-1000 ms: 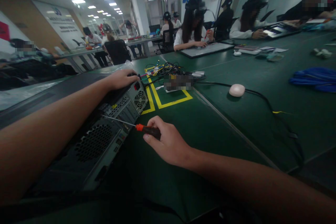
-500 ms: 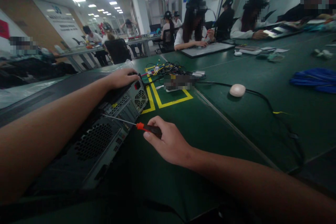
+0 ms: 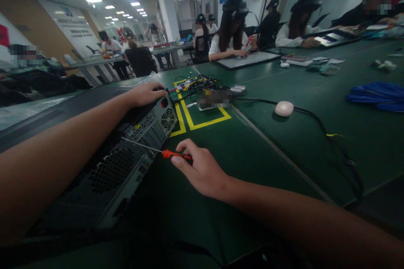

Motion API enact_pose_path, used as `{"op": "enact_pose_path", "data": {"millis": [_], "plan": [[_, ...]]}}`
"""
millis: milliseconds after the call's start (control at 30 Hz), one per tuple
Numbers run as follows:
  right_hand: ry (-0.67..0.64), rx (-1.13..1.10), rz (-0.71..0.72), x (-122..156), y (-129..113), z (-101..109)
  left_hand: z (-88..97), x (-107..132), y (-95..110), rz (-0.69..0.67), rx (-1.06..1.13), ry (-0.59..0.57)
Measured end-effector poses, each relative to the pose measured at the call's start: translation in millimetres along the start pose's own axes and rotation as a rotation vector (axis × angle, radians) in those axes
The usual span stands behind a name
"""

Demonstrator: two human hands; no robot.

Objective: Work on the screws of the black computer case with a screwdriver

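Note:
A dark desktop computer case lies on its side at the left, its rear panel with vent holes and ports facing right. Across the top of the case reaches my left arm, and my left hand grips its far upper edge, fingers curled over the corner near the power supply fan. My right hand is closed around the red and black handle of a screwdriver. Its thin metal shaft points left, and the tip meets the rear panel near the side edge. Any screw at the tip is too small to make out.
Tangled cables lie beyond the case by yellow tape marks on the green table. A pale rounded mouse-like object, a black cable and a blue bundle are to the right. Other people work across the table.
The screwdriver handle has turned in my right hand, showing more red now. My left hand stays on the case. The view has shifted very slightly.

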State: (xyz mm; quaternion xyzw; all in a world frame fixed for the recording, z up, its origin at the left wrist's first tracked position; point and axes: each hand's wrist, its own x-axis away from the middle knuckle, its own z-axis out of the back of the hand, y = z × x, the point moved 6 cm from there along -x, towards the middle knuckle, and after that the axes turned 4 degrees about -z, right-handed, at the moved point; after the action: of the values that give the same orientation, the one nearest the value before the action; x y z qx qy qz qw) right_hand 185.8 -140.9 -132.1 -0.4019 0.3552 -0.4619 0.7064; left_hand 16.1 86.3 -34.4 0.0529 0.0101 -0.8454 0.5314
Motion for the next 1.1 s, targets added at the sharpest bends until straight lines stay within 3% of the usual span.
{"op": "enact_pose_path", "data": {"millis": [1100], "plan": [[0.010, 0.038, -0.007, 1.4, -2.9, 1.8, -0.7, -1.6, -1.9, -0.019, 0.013, 0.002]]}}
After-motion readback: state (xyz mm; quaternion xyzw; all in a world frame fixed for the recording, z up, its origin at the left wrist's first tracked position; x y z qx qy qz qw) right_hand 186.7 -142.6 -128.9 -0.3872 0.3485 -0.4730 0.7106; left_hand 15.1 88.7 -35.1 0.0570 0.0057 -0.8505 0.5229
